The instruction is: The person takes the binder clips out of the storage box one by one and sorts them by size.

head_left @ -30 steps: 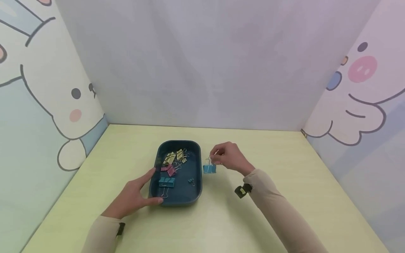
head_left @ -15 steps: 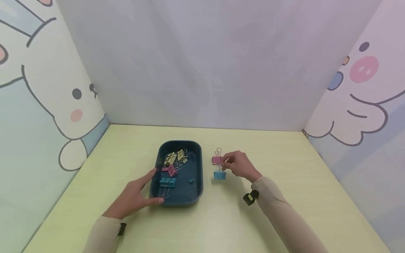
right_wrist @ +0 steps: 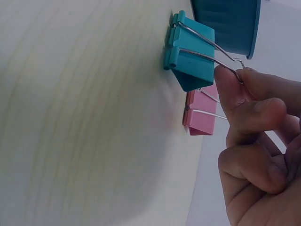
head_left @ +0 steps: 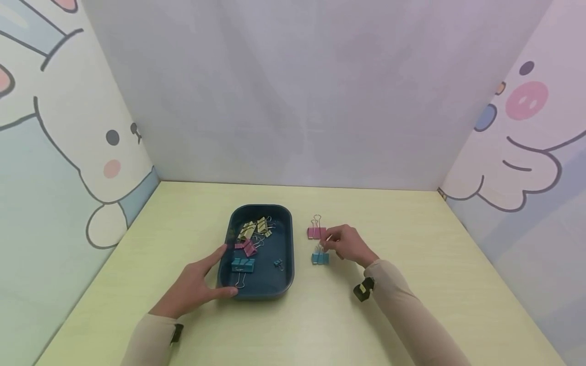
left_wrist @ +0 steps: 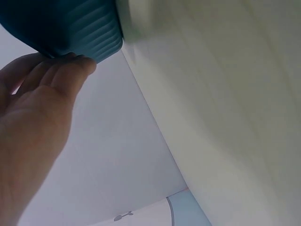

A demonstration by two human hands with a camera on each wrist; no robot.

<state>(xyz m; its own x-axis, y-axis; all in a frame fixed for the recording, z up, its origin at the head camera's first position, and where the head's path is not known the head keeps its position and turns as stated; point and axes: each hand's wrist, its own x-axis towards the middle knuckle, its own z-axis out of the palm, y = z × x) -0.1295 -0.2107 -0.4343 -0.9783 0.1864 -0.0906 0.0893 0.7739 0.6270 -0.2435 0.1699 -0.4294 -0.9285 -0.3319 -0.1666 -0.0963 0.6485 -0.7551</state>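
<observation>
Tray (head_left: pixel 270 244) meets your left hand (head_left: pixel 194 284), fingers straight, at its left edge and near-left corner. Past its right edge, your right hand (head_left: pixel 345 244) pinches the blue clip (head_left: pixel 320 258), nearer you than the pink clip (head_left: pixel 316 233)

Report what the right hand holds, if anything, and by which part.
The right hand holds a teal binder clip, pinching it by its silver wire handles, at the ends away from the body.
</observation>
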